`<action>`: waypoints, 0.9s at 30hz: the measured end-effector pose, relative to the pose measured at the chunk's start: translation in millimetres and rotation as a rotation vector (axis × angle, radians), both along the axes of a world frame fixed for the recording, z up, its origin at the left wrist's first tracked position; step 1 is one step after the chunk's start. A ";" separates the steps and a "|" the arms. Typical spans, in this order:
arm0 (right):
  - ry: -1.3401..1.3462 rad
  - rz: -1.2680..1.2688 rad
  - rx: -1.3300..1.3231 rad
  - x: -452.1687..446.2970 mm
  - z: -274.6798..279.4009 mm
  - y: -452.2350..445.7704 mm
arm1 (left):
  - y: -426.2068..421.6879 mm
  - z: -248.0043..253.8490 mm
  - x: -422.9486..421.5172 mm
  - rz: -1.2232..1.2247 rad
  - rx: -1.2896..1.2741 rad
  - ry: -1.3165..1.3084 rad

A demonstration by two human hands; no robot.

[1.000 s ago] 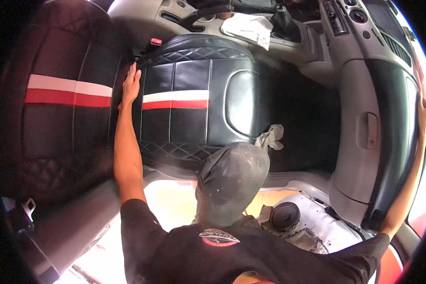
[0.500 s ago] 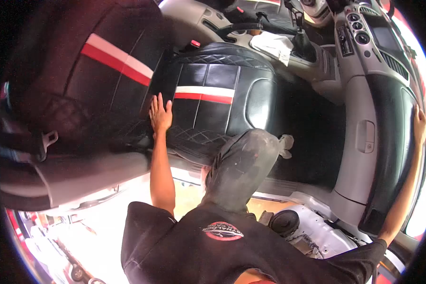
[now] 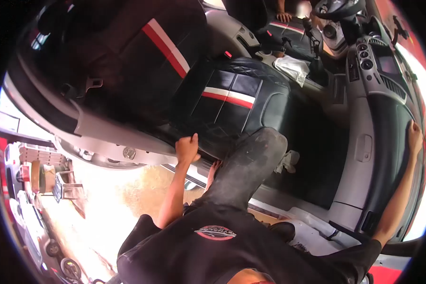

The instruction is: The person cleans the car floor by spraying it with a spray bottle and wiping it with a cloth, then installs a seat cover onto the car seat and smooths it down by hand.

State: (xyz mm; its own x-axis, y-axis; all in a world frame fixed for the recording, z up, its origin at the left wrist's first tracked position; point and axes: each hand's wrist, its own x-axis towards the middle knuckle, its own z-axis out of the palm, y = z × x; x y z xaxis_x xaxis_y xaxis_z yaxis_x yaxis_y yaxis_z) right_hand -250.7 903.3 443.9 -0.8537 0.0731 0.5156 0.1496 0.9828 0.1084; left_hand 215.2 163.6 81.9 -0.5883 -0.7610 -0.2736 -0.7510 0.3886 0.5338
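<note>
My left hand [image 3: 188,149] is raised beside the near edge of the black seat cushion [image 3: 222,111], its fingers curled and nothing visible in them. White and red stripes cross the cushion and the backrest [image 3: 128,61]. Far to the right, my right hand [image 3: 415,136] rests at the outer edge of the black dashboard top [image 3: 390,137]. Its fingers are bent together, and whatever lies beneath them is hidden. My grey-trousered knee [image 3: 265,146] is against the front of the cushion.
A white cloth [image 3: 292,70] lies on the centre console, near the gear lever. Beyond it, another person's hand [image 3: 283,17] touches the far seat. A pale cloth-like item [image 3: 287,162] is beside my knee. The door sill [image 3: 288,201] runs below the dark footwell.
My left hand has come off the seat, moved down and right, and curled its fingers. The view has turned, bringing the other person's hand and more ground outside into sight.
</note>
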 end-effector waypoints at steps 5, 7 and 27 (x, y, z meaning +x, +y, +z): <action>-0.024 0.018 -0.026 4.7 6.0 -12.0 | -7.8 3.5 34.0 0.154 -0.284 0.193; 0.005 0.036 -0.060 7.4 3.8 -14.1 | -13.6 13.4 25.6 0.140 -0.212 0.142; 0.053 -0.029 -0.100 44.1 8.3 -66.3 | -100.0 -70.3 -82.8 -0.207 -0.171 -0.043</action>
